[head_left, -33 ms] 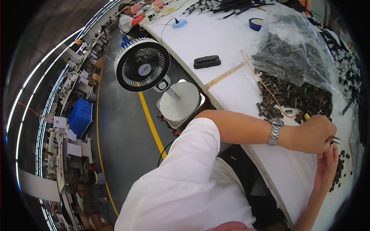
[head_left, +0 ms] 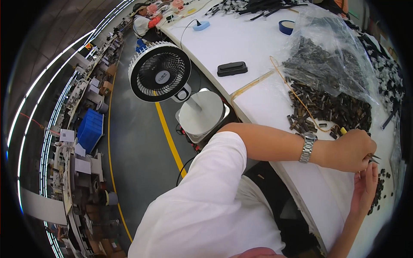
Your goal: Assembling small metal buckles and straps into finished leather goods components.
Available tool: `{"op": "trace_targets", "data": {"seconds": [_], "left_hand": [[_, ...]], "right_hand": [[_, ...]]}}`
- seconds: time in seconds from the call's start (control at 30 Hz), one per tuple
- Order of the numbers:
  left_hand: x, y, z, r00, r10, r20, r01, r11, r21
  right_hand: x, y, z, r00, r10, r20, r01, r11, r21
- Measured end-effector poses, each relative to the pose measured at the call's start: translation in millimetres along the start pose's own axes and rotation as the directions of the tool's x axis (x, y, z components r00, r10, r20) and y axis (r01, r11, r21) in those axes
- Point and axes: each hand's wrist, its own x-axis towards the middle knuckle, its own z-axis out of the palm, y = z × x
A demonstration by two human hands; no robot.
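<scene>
Along the near side of the desk [head_left: 318,193], our left grip [head_left: 350,150] is wrapped around a pointed metal tool [head_left: 375,157], forearm crossing the desk's edge. Right grip [head_left: 364,189] comes in beside the tips; its fingers hide whatever they might pinch, so we can't tell if it's clamped. Small dark pieces [head_left: 377,198] crowd that side. Past our left wrist, a brown-black pile [head_left: 331,107] leaves little room; glare veils the clear bag [head_left: 329,58] beyond, while bare white surface opens around the black case [head_left: 232,69].
</scene>
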Motion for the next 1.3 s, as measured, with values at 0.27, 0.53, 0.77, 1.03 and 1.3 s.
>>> {"op": "trace_targets", "data": {"seconds": [0.27,0.53,0.77,1.03,1.3], "left_hand": [[4.4,4.2,-12.1,0.990,0.005,0.143,-0.003,1.000,-0.018],[6.2,4.0,-19.2,0.986,-0.034,0.161,0.042,0.998,-0.048],[4.2,5.3,-17.1,0.989,-0.066,0.129,0.067,0.998,0.002],[-5.2,3.6,-12.7,0.947,0.223,0.231,-0.297,0.883,0.363],[-5.8,12.0,-12.1,0.907,0.326,0.267,-0.414,0.811,0.413]], "right_hand": [[3.3,3.9,-16.6,0.999,-0.024,-0.045,0.024,1.000,-0.006],[0.9,0.6,-7.7,0.992,-0.067,-0.103,0.062,0.997,-0.046],[1.4,-0.8,-7.2,0.996,-0.025,-0.088,0.013,0.991,-0.130],[-3.8,-4.6,18.7,0.996,0.019,-0.085,-0.017,0.999,0.027],[-8.6,-19.2,-0.8,0.989,0.141,-0.043,-0.137,0.987,0.083]]}}
